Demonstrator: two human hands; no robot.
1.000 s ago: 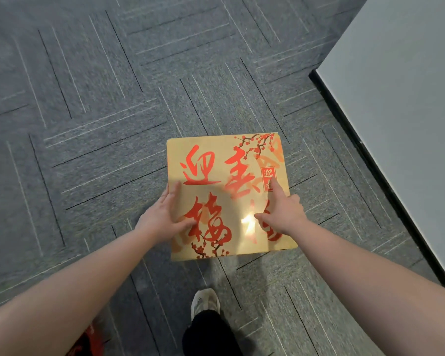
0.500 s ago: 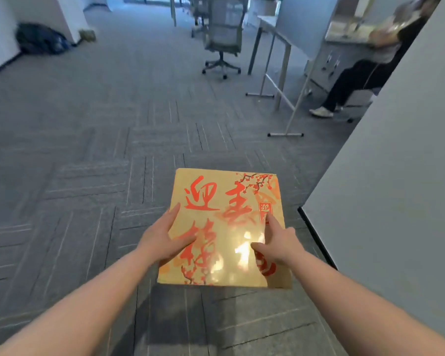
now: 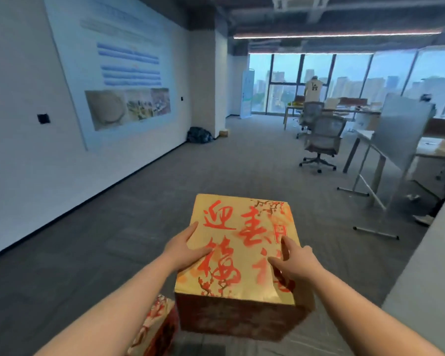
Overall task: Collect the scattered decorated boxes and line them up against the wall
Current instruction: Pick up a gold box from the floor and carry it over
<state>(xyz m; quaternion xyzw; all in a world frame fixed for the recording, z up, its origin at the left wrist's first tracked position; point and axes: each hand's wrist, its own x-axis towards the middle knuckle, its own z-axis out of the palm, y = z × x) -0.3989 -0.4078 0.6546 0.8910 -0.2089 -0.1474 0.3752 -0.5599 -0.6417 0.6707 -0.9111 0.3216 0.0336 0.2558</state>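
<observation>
Above grey carpet (image 3: pixel 216 160), beside a white wall (image 3: pixel 23 176), both hands' spread fingers (image 3: pixel 190 231) grip a gold box (image 3: pixel 242 242).

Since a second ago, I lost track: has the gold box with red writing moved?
Yes. The gold box, held by the left hand and right hand, has come up off the carpet and is now carried away from the grey partition.

Floor (image 3: pixel 129 227): dark grey carpet. Resting on it: dark bag (image 3: pixel 198 135) by the left wall, office chair (image 3: pixel 322 142), desk legs (image 3: pixel 365 186).
</observation>
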